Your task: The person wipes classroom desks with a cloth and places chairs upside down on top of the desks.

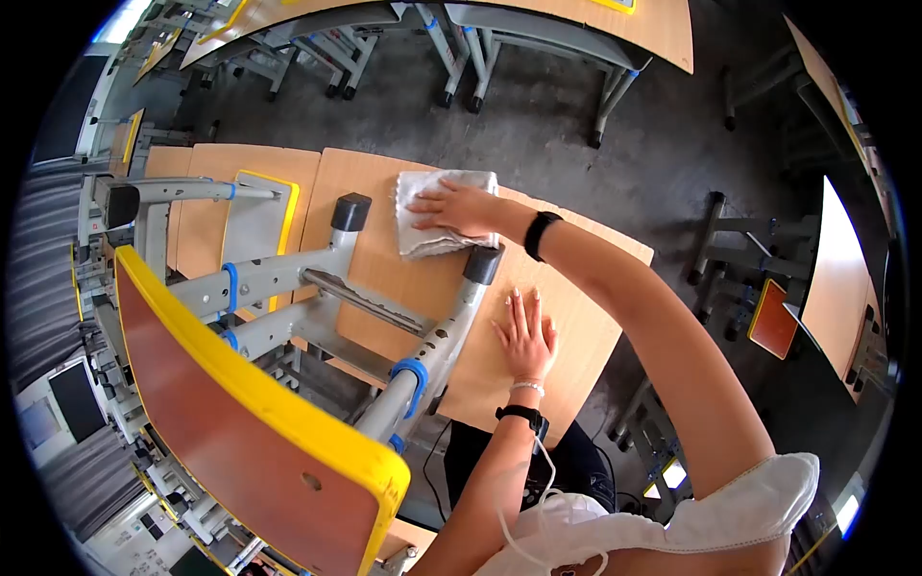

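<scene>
A folded white cloth (pixel 413 230) lies on the light wood desktop (pixel 576 365). On top of it rests my right hand (pixel 456 209), palm down, its fingers stretched and slightly spread over the cloth. My left hand (pixel 526 341) is flat on the same desktop, nearer to my body, with fingers apart and nothing in it. Between the hands and to their left, an upturned chair (pixel 259 384) stands on the desks, its grey metal legs pointing away from me. One black-capped leg end (pixel 482 265) comes right beside the cloth and my right wrist.
Another upturned chair's yellow-edged part (pixel 279 226) is on the adjoining desk to the left. A row of desks (pixel 538 29) stands across the grey floor (pixel 547 144). More desks (pixel 836 278) are at the right. A white cable (pixel 547 461) hangs by my left wrist.
</scene>
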Tool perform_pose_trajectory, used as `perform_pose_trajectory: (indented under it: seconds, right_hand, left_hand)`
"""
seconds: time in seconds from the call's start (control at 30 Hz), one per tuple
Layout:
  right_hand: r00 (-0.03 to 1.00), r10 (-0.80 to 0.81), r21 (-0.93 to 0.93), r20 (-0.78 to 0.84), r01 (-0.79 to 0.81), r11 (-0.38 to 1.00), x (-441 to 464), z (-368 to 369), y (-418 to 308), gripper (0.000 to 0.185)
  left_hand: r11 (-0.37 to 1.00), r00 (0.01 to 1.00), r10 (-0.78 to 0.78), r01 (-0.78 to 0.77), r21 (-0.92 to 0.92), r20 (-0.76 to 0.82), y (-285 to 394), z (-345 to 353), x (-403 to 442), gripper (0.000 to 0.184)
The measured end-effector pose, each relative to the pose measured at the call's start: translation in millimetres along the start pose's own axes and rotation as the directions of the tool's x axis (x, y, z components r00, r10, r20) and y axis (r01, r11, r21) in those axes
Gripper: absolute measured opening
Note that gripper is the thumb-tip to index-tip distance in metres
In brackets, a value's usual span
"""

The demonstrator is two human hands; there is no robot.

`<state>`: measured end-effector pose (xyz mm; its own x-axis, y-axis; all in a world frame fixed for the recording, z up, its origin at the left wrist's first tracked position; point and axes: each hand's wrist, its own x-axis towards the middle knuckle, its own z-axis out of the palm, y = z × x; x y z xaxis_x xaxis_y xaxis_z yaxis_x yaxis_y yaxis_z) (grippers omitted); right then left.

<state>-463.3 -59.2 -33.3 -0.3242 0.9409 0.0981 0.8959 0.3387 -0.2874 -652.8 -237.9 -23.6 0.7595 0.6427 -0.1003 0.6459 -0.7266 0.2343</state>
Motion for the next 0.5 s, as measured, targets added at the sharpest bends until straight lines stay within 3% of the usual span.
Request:
perform_pose_trajectory:
  seconds: [0.17, 0.2, 0.3, 0.33, 0.43, 0.5]
  right_hand:
    - [0.988, 0.058, 0.059, -0.144, -0.05, 0.997, 21.1, 21.3, 15.4, 0.047]
    - [0.991, 0.062, 0.011, -0.12, -0.061, 0.998, 19.5, 16.9, 12.4, 0.054]
    - [0.997, 0.065, 0.098, -0.038, -0.061, 0.993, 10.6, -3.9, 5.5, 0.066]
    - [0.994, 0.05, 0.096, -0.095, -0.041, 0.995, 12.2, -2.0, 5.8, 0.073]
    - [0.973, 0.232, -0.022, 0.024, -0.231, 0.973, 10.3, -15.2, 7.8, 0.073]
    - [0.852, 0.52, 0.133, -0.066, -0.509, 0.85, -1.8, -15.4, 17.6, 0.069]
  left_hand:
    - [1.0, 1.0, -0.01, 0.01, -0.025, 0.009, -1.2, 2.5, 0.2, 0.059]
    - [1.0, 1.0, -0.01, 0.01, -0.025, 0.007, -0.5, 1.8, 0.5, 0.058]
    - [0.999, 1.0, -0.01, 0.01, -0.031, -0.006, -0.9, 2.9, 1.5, 0.057]
    - [0.999, 1.0, -0.01, 0.01, -0.032, -0.005, -1.2, 3.1, 1.3, 0.057]
    - [0.999, 1.0, -0.012, 0.012, -0.05, 0.0, -1.2, 2.0, -0.2, 0.057]
    - [0.998, 1.0, -0.014, 0.013, -0.062, -0.004, -1.5, 1.0, -0.3, 0.058]
